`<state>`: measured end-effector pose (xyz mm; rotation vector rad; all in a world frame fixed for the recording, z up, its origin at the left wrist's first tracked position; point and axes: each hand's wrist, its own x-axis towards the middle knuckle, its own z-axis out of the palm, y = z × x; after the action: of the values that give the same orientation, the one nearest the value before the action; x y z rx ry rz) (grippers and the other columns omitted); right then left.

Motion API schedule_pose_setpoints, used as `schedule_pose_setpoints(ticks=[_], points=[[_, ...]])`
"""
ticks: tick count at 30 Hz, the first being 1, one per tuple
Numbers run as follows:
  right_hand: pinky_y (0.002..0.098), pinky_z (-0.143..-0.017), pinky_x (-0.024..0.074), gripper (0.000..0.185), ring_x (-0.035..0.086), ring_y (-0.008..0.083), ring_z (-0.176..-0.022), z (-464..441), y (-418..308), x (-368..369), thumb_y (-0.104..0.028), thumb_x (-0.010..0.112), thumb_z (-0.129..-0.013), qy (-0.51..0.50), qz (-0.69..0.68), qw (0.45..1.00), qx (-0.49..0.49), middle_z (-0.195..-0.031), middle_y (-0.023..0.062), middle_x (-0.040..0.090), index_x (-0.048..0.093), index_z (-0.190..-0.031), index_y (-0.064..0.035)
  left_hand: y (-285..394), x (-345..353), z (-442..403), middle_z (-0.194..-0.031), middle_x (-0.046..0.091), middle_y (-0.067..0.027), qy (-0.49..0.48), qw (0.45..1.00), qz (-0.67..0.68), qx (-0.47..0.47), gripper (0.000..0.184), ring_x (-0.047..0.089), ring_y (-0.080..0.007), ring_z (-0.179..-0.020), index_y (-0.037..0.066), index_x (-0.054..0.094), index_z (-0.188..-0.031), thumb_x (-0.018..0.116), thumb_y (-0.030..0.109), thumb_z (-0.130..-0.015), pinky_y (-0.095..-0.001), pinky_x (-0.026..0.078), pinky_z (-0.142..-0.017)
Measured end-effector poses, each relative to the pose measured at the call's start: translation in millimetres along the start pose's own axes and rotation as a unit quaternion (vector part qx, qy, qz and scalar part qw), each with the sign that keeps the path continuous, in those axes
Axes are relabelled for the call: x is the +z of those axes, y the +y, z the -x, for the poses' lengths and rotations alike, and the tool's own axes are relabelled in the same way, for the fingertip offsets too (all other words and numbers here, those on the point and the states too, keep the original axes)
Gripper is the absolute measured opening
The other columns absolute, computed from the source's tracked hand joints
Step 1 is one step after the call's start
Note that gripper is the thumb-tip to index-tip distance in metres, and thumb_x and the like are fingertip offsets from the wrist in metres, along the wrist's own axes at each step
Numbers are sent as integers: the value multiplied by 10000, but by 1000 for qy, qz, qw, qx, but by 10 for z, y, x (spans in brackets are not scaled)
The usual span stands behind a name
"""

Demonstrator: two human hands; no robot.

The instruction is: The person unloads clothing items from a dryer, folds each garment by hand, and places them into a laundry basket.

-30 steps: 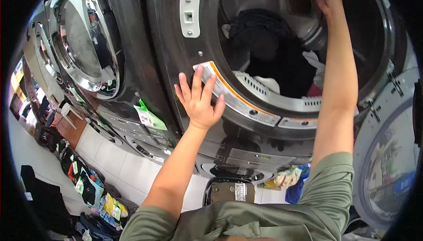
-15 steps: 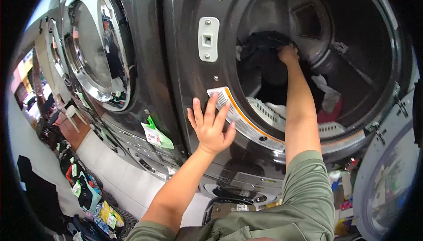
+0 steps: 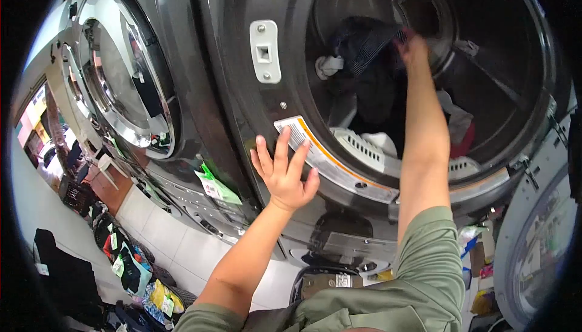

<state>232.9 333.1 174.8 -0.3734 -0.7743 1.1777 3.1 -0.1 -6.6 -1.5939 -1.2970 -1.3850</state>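
Inside the open dryer drum (image 3: 503, 47), my right hand (image 3: 414, 50) grips the edge of a dark striped garment (image 3: 371, 44). The garment hangs bunched to the left of that hand, over other dark laundry; its full shape is hidden. My left hand (image 3: 284, 174) lies with fingers spread against the dark machine front, beside the white and orange label (image 3: 339, 171). A small white cloth (image 3: 328, 67) sits at the drum's left side, and a pale cloth (image 3: 456, 120) with something red lies to the right of my right forearm.
The open round door (image 3: 539, 253) hangs at the lower right. To the left stands another machine with a closed glass door (image 3: 121, 71) and a green tag (image 3: 217, 187). Baskets of tagged clothes (image 3: 136, 265) line the left wall, and a dark bin (image 3: 330, 280) stands below me.
My right hand has moved slightly right and up in the drum, drawing the dark garment up so its stripes show. The view has shifted a little; my left hand stays spread on the front.
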Motion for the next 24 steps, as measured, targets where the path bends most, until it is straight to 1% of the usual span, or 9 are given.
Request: schedule_pose_setpoints(ticks=[5, 9, 12, 15, 18, 20, 22, 23, 24], points=[[426, -890, 402, 287, 469, 238, -1080, 1369, -1380, 440, -123, 380, -893, -152, 45, 964, -214, -1129, 128, 521, 497, -1104, 33, 21, -7, -4, -1280, 421, -121, 18, 1000, -7, 7, 412, 199, -402, -1257, 133, 594, -1036, 573, 309, -664, -486, 79, -1018], [382, -885, 412, 283, 510, 215, -1031, 2849, -1915, 368, -139, 383, -898, -127, 149, 939, -283, -1090, 124, 551, 521, -1078, 30, 79, -25, -5, -1322, 360, -83, 0, 1000, -15, -19, 569, 198, -397, -1254, 151, 507, -1117, 653, 368, -612, -533, 109, -996], [327, -868, 410, 224, 551, 174, -943, 4088, -1854, -19, -82, 435, -878, -256, 68, 941, -210, -992, 108, 590, 547, -970, 88, 241, 26, 168, -1366, 250, -157, -18, 998, -1, -57, 849, 175, -424, -1252, 44, 320, -1255, 698, 400, -583, -610, 113, -960], [309, -843, 447, 239, 569, 187, -926, 4972, -1537, -531, -97, 440, -877, -209, -28, 976, -58, -1000, 126, 593, 533, -1031, 62, 943, -392, 440, -1343, 288, -150, -106, 936, 312, -123, 716, 252, -367, -1223, 40, 315, -1265, 612, 361, -697, -535, 190, -965], [320, -867, 432, 293, 555, 197, -969, 5294, -1389, -978, -129, 425, -884, -188, -120, 974, 37, -1059, 146, 571, 498, -1095, 61, 1511, -959, 808, -1311, 337, -135, -249, 802, 502, -207, 618, 318, -319, -1186, 37, 329, -1260, 542, 336, -764, -472, 251, -954], [342, -925, 388, 587, 500, 237, -1073, 5446, -1524, -1138, -296, 546, -822, -90, 95, 991, -32, -1173, 173, 495, 364, -1219, 97, 1653, -1363, 942, -1289, 369, -124, -267, 674, 606, -328, 555, 361, -286, -1161, 35, 338, -1257, 496, 320, -808, -431, 292, -946], [354, -954, 344, 694, 442, 250, -1139, 5517, -1646, -1132, -392, 603, -775, -176, 151, 971, -62, -1236, 178, 440, 362, -1253, 51, 1691, -1655, 940, -1267, 402, -114, -239, 533, 672, -455, 495, 404, -254, -1137, 33, 347, -1254, 450, 304, -853, -389, 332, -939], [373, -1006, 254, 991, 327, 260, -1228, 5593, -1618, -1169, -572, 629, -660, -164, 266, 948, -64, -1323, 177, 326, 232, -1313, 58, 1681, -1703, 919, -1256, 418, -109, -221, 457, 692, -513, 467, 426, -238, -1125, 32, 352, -1252, 427, 296, -875, -368, 353, -935], [379, -1029, 205, 1063, 254, 264, -1266, 5593, -1551, -1249, -553, 689, -597, -240, 275, 931, -29, -1362, 187, 249, 197, -1332, 37, 1645, -1685, 890, -1245, 435, -104, -206, 384, 699, -567, 440, 448, -222, -1112, 31, 357, -1251, 404, 288, -897, -347, 373, -931]])
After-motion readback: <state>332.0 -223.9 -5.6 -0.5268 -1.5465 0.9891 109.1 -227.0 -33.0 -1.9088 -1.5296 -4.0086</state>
